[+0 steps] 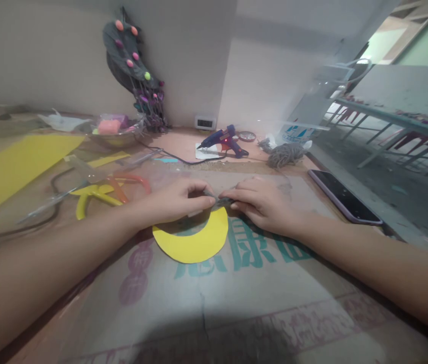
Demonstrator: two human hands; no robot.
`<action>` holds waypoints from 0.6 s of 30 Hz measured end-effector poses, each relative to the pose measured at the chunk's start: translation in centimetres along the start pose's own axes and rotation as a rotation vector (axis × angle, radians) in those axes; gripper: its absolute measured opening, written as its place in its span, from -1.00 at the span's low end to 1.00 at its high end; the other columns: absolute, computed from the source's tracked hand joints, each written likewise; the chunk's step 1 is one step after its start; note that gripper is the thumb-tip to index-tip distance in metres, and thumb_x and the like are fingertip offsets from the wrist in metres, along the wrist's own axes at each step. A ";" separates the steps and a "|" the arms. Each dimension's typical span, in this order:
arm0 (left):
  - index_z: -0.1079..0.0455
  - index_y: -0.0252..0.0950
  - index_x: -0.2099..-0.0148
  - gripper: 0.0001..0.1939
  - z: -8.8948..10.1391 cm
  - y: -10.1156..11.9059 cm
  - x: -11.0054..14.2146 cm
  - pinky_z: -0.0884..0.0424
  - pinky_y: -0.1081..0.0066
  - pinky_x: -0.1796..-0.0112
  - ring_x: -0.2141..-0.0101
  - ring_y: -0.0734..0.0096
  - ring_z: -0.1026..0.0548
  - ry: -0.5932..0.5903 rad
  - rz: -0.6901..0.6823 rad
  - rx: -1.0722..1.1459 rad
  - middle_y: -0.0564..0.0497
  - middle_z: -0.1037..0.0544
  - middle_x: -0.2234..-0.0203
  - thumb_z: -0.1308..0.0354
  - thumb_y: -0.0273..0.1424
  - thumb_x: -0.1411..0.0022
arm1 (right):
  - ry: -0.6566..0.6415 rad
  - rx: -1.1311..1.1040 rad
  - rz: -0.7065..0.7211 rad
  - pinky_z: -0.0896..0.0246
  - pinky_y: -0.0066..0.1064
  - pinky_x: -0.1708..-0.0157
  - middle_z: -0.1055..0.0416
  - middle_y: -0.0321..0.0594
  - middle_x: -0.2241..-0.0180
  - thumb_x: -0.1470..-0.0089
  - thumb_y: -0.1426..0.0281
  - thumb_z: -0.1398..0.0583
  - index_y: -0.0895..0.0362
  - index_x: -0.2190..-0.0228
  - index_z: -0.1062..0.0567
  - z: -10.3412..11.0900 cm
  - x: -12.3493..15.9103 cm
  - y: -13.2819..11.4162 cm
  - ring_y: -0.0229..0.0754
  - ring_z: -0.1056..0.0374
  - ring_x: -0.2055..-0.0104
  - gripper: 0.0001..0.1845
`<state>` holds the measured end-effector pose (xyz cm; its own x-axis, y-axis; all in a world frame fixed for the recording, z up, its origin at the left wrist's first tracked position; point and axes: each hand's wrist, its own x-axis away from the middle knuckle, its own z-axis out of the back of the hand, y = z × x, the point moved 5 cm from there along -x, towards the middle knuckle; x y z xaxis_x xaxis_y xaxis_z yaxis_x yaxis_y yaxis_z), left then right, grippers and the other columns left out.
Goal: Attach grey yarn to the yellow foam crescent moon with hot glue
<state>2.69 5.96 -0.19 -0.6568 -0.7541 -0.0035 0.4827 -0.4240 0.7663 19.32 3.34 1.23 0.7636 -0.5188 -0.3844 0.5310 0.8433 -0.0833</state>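
Note:
A yellow crescent cut-out (194, 246) lies in front of me on a printed sheet (183, 313). My left hand (178, 202) covers its left end, and the thumb and index finger close on a short piece of grey yarn (221, 201) at the crescent's right tip. From the other side my right hand (259, 202) pinches the same yarn between thumb and fingers. Part of the yarn is hidden by the fingertips. Whether it is stuck to the crescent, I cannot tell.
Behind my hands stands a blue glue gun (219, 139), its red light lit. A ball of grey yarn (285, 154) and a phone (344, 196) are at the right. Scissors (100, 197) and yellow sheets (20, 162) lie left. A grey decorated crescent (123, 50) leans against the wall.

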 end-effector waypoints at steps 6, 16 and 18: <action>-0.42 -0.30 0.25 -0.74 0.1 0.1 0.1 -0.27 0.48 0.42 0.44 0.45 -0.40 0.016 -0.009 -0.017 0.08 -0.47 0.50 -0.03 -0.23 -0.24 | 0.006 0.004 0.008 -0.03 -0.36 0.34 -0.41 -0.17 0.41 -0.25 0.40 -0.06 0.19 0.06 -0.48 0.1 -0.1 0.0 -0.16 -0.29 0.33 -0.71; -0.43 -0.29 0.27 -0.76 0.0 0.1 0.0 -0.26 0.50 0.45 0.47 0.47 -0.39 0.030 0.007 0.009 0.11 -0.46 0.52 -0.04 -0.24 -0.22 | 0.017 -0.004 -0.004 -0.08 -0.35 0.34 -0.43 -0.17 0.40 -0.25 0.39 -0.05 0.16 0.07 -0.47 0.0 -0.1 0.0 -0.15 -0.31 0.32 -0.71; -0.42 -0.29 0.29 -0.77 0.1 0.2 0.0 -0.25 0.50 0.46 0.48 0.47 -0.39 0.036 0.000 0.017 0.11 -0.46 0.53 -0.04 -0.26 -0.22 | 0.074 -0.035 -0.053 -0.14 -0.33 0.29 -0.46 -0.14 0.33 -0.26 0.38 -0.05 0.16 0.03 -0.44 0.4 -0.1 0.3 -0.14 -0.34 0.27 -0.70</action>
<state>2.75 5.92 -0.01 -0.6352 -0.7719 -0.0261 0.4727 -0.4153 0.7772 19.60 3.59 1.57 0.7049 -0.5519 -0.4457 0.5554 0.8202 -0.1371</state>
